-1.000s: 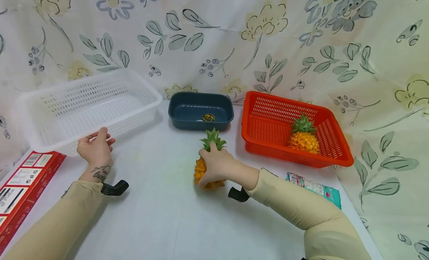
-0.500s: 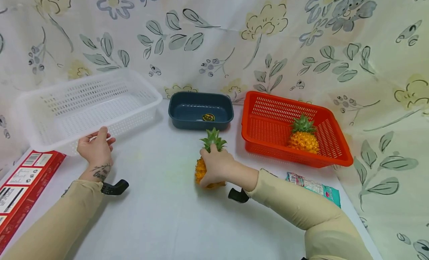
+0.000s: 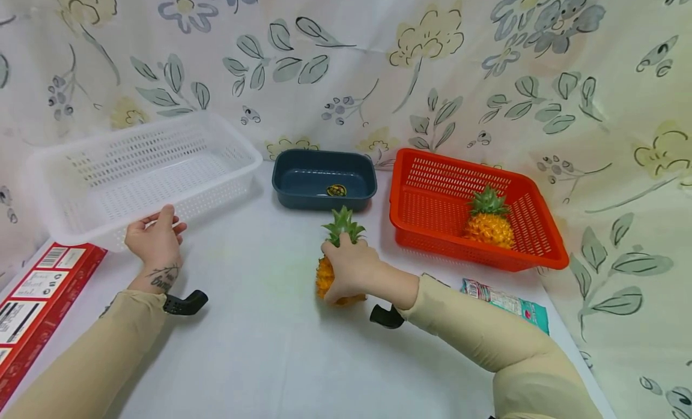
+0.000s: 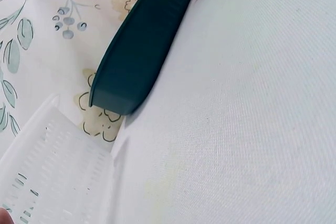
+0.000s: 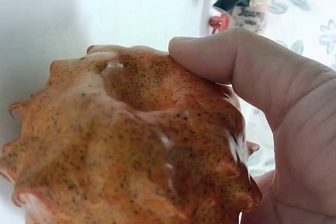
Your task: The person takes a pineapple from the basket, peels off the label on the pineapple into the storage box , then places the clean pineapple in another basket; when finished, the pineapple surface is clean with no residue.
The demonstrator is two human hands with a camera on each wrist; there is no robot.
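Note:
My right hand (image 3: 354, 272) grips a small orange pineapple (image 3: 324, 279) at the middle of the table, its green crown pointing toward the back wall. In the right wrist view the pineapple's dimpled, speckled base (image 5: 126, 145) fills the lower left, and the thumb (image 5: 205, 59) presses on its side. On the left, my left hand (image 3: 155, 238) pinches the near rim of a white perforated plastic basket (image 3: 216, 197), which stands tilted against the floral cloth. Only a fingertip (image 4: 5, 217) of that hand shows in the left wrist view, by the basket's edge.
A dark blue tub (image 3: 319, 201) behind the pineapple holds a small yellow-and-black turtle-like thing (image 3: 336, 190). To its right, a second pineapple (image 3: 489, 228) lies in a red basket (image 3: 449, 242). A teal packet (image 3: 508, 302) lies nearer on the right; a red box (image 3: 51, 287) lies far left.

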